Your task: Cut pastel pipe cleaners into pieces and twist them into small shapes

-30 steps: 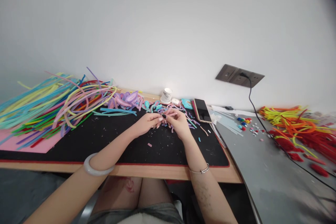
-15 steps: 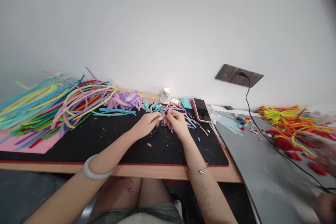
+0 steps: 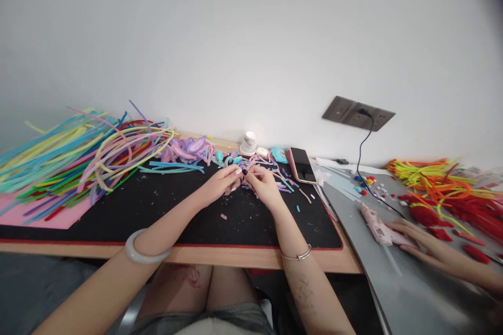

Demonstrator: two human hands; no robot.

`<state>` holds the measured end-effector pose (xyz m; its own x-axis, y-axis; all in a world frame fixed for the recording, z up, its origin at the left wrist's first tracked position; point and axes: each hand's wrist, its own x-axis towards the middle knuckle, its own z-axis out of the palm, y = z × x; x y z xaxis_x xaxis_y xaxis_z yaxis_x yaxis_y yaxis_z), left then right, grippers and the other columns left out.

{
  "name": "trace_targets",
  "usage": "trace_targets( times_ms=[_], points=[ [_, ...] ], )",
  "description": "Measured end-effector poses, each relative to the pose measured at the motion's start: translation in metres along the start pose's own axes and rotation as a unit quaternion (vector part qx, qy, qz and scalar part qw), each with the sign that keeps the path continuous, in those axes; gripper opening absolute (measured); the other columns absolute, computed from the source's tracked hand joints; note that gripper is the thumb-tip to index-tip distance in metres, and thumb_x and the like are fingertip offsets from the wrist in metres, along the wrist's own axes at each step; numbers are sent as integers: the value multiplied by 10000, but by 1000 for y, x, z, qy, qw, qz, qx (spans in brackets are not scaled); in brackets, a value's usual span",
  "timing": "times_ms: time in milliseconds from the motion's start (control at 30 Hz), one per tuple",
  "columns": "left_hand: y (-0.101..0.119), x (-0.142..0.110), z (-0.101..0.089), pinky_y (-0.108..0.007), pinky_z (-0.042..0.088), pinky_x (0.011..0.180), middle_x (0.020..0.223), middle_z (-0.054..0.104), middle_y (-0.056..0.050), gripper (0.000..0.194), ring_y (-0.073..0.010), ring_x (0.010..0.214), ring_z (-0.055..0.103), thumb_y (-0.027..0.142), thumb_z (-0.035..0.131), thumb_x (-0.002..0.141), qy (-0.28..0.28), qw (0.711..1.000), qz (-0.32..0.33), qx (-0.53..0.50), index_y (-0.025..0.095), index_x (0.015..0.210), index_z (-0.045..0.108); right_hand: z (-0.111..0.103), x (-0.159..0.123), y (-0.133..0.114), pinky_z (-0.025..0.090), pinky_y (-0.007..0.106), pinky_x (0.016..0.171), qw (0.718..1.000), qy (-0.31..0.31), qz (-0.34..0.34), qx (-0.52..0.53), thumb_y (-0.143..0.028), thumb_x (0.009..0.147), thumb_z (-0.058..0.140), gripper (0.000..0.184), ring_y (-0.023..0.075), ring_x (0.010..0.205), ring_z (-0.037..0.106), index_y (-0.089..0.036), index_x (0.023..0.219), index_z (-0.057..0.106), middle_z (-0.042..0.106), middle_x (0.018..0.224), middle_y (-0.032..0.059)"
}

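Observation:
My left hand (image 3: 220, 183) and my right hand (image 3: 264, 184) meet fingertip to fingertip over the far middle of the black mat (image 3: 157, 209). Between them they pinch a short pink pipe cleaner piece (image 3: 247, 174), mostly hidden by the fingers. Just beyond the hands lies a heap of cut pink, purple and teal pipe cleaner bits (image 3: 220, 157). One small pink offcut (image 3: 223, 216) rests on the mat near my left wrist.
A big pile of long coloured pipe cleaners (image 3: 70, 157) fills the left. A phone (image 3: 302, 164) and small white cup (image 3: 249, 143) sit at the back. On the grey sheet at right, another person's hand (image 3: 412, 241) holds a pink glue gun (image 3: 375, 225); red and orange pipe cleaners (image 3: 444, 188) lie beyond.
Another person's hand has come in from the right and set a pink glue gun on the grey sheet, dragging the cable. My hands have stayed together, only shifting their fingers slightly.

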<state>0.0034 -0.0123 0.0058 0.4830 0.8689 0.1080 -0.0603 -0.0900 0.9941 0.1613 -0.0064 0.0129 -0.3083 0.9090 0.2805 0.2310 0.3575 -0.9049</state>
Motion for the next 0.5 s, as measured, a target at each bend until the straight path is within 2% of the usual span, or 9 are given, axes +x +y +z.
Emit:
trace_targets(
  times_ms=[200,500],
  points=[
    [4,-4,1,-150,203,379,558,393,59,234,-32,381,240,410,402,836,-23,997,-30,-61,177,817,422,2,-1,-1,251,206,433,999,-29,-15,8,-345,801,467,283,71,427,318,-173,577,439,386,481,-50],
    [2,-3,1,-147,236,380,599,414,50,219,-24,382,228,399,402,836,-37,996,-36,-74,180,828,415,2,-2,-2,225,218,440,998,-48,-15,24,-416,822,430,348,75,429,300,-174,573,417,361,478,-48]
  ],
)
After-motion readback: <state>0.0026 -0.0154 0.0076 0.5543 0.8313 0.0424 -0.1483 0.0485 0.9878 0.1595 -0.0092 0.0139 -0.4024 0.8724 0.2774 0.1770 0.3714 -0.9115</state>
